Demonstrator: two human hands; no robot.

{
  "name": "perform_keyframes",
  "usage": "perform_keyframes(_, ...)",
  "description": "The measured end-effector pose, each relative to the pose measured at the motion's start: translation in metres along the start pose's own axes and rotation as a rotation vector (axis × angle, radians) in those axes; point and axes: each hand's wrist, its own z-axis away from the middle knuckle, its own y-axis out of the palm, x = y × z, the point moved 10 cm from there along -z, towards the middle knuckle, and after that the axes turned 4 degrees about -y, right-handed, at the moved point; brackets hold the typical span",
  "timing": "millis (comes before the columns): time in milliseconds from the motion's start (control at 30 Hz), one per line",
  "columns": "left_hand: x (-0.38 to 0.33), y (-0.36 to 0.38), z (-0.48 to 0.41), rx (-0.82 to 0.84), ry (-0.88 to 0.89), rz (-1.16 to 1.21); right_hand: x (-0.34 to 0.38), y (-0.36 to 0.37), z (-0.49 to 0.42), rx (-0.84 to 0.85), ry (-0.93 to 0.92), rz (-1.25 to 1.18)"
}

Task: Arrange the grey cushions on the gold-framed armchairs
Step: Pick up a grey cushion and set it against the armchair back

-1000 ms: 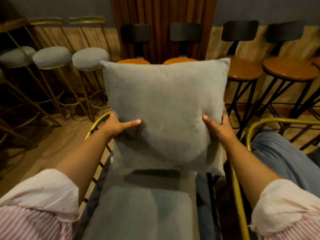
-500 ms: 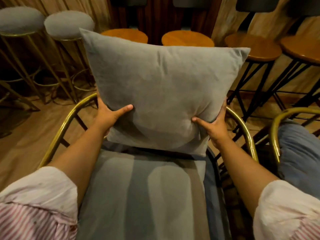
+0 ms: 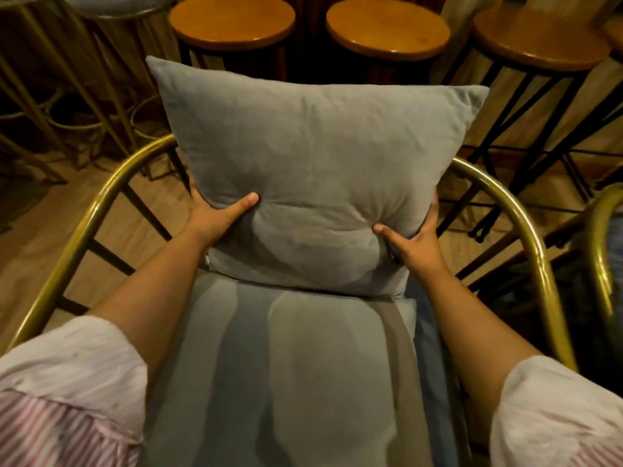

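A square grey cushion stands upright at the back of the gold-framed armchair, its bottom edge resting on the grey seat cushion. My left hand grips its lower left side, thumb pressed into the front. My right hand grips its lower right side the same way. The fingers of both hands are hidden behind the cushion.
Round wooden bar stools on black legs stand right behind the armchair. Gold-legged stools stand at the back left. A second gold-framed armchair sits close on the right. The floor is wood.
The cushion has come down from chest height onto the back of the seat. Both hands stayed on its lower sides. My view has tilted downward.
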Motion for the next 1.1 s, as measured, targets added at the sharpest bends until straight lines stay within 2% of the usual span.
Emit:
perform_keyframes(200, 0.014, 0.006, 0.012, -0.041, -0.105, -0.05, -0.019, 0.009, 0.01, 0.074, 0.163, 0.01)
perform_keyframes(333, -0.005, 0.009, 0.056, -0.098, -0.035, -0.01, 0.0, 0.001, 0.024, 0.183, 0.215, 0.093)
perform_keyframes(400, -0.015, 0.021, 0.082, -0.061, -0.071, -0.042, 0.014, -0.012, 0.036, 0.217, 0.223, 0.178)
perform_keyframes(500, -0.041, 0.058, 0.12, 0.1, -0.085, -0.171, 0.042, -0.048, 0.055, 0.194, 0.182, 0.33)
perform_keyframes(633, -0.103, 0.115, 0.186, 0.335, 0.065, -0.321, 0.087, -0.117, 0.081, 0.1, 0.033, 0.373)
perform_keyframes(733, -0.149, 0.157, 0.238, 0.408, 0.155, -0.353, 0.103, -0.182, 0.094, 0.016, -0.013, 0.376)
perform_keyframes(867, -0.191, 0.231, 0.317, 0.516, 0.229, -0.305, 0.103, -0.288, 0.115, -0.078, 0.052, 0.347)
perform_keyframes(1100, -0.209, 0.355, 0.454, 0.663, 0.251, -0.294, 0.09, -0.456, 0.174, -0.16, 0.133, 0.396)
